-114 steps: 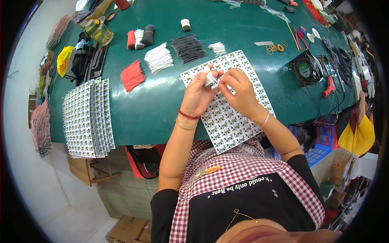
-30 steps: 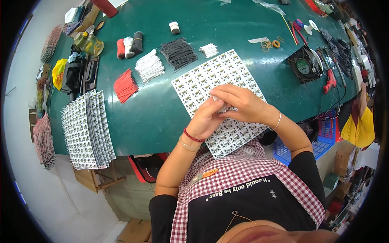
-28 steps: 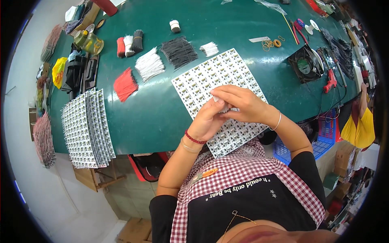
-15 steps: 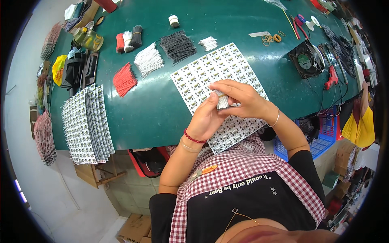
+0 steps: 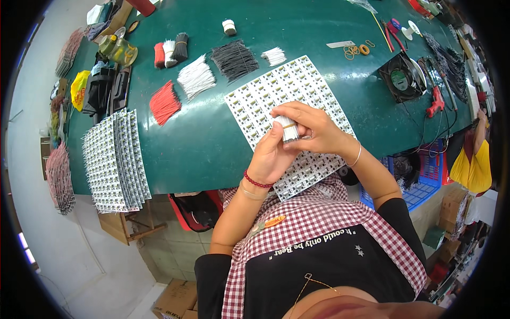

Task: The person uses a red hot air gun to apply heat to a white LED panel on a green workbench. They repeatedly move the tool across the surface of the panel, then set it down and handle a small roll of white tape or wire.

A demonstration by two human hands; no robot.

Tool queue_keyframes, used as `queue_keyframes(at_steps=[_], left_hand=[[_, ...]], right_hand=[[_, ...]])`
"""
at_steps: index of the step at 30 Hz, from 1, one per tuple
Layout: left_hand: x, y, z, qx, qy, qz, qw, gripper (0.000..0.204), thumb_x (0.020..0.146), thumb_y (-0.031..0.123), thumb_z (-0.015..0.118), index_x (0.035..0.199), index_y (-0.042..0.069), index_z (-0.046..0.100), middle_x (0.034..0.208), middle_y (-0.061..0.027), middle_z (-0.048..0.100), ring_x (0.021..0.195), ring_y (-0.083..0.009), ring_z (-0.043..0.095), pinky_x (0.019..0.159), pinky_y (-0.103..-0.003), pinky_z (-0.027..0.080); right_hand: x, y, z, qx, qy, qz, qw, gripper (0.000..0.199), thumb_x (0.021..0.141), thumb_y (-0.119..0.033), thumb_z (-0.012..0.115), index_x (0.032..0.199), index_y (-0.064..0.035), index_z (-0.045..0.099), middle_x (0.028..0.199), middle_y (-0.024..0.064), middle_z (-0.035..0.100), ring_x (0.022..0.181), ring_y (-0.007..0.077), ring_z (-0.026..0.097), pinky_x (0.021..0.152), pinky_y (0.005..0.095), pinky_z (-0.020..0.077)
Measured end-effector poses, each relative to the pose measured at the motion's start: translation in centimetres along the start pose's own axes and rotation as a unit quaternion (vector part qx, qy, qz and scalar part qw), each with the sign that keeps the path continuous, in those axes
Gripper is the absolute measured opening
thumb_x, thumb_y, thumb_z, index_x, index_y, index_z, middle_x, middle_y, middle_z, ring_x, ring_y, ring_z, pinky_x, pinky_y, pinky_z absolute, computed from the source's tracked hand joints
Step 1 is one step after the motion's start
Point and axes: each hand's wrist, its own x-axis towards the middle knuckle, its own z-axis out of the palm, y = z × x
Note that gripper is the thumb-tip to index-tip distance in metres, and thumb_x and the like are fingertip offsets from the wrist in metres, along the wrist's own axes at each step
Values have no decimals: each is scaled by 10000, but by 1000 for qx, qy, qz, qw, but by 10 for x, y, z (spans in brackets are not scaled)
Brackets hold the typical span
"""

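Note:
Both my hands hold a bundle of short white wires [image 5: 290, 133], tied with a tan rubber band. My left hand [image 5: 270, 158] is closed round its lower left side, thumb pointing up along it. Fingers of my right hand [image 5: 325, 132] curl over the top and right side of the bundle. Beneath my hands lies a large white panel of small circuit boards [image 5: 304, 85], reaching the table edge and my checked apron. Beyond it are loose piles of white wires [image 5: 195, 77], black wires [image 5: 234, 59] and red wires [image 5: 164, 103], plus a smaller white pile [image 5: 274, 56].
The green table [image 5: 196, 149] carries stacked circuit panels [image 5: 114, 165] at the left edge. Banded wire bundles [image 5: 169, 52] stand farther back. A black fan [image 5: 402, 77], a red-handled tool [image 5: 435, 101] and cables are at right. A blue crate [image 5: 425, 178] sits below the right edge.
The fingers of my right hand have shifted slightly, so more of the white bundle and its band now shows. The bundle stays held above the panel.

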Motion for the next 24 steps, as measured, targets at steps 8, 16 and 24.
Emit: queue_keyframes(at_steps=[8,16,24], left_hand=[[4,-11,-10,42,-28,27,998,472,970,486,419,1078,35,506,1021,-43,491,1029,-177,495,936,-354,413],[1,-19,-11,59,-13,42,997,444,979,477,411,1102,56,485,1011,-29,479,1009,-171,487,941,-355,403],[-2,-12,1,26,-28,21,999,415,969,435,473,1166,70,479,1079,-44,497,1053,-180,494,964,-386,400]], right_hand=[[1,-5,-10,-24,-32,19,999,662,642,-92,807,1259,-65,570,1179,93,601,675,103,536,592,232,478],[-3,4,-1,5,-1,0,1000,657,641,-55,773,1265,-64,568,1188,72,614,845,112,591,612,207,472],[0,0,-16,25,-85,41,995,697,653,-109,778,1302,-61,529,1245,83,578,1001,153,583,715,252,488]])
